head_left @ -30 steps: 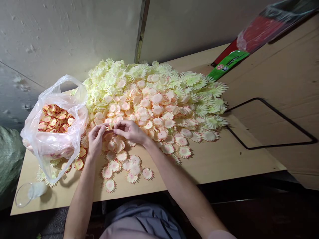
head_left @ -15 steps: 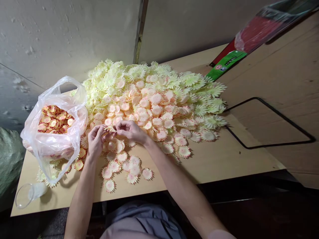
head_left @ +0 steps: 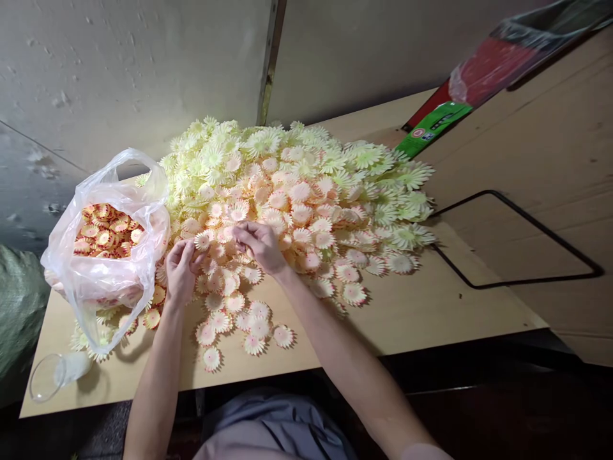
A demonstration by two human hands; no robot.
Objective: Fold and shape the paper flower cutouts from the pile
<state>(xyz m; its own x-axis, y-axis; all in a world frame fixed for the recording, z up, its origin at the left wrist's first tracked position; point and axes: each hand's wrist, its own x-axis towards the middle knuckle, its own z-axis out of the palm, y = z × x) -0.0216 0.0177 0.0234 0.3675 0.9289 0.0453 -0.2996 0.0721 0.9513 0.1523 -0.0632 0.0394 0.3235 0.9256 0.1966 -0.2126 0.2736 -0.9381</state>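
Cream flower [head_left: 202, 241], reddish petal tips, pinched in left hand [head_left: 181, 273]; right hand [head_left: 262, 248], fingers together; surface [head_left: 421, 314], edge at near side.

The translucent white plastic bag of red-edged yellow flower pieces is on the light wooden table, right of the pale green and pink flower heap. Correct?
Wrong side: the head view shows the translucent white plastic bag left of the pale green and pink flower heap. It does hold red-edged yellow flower pieces, on the light wooden table.
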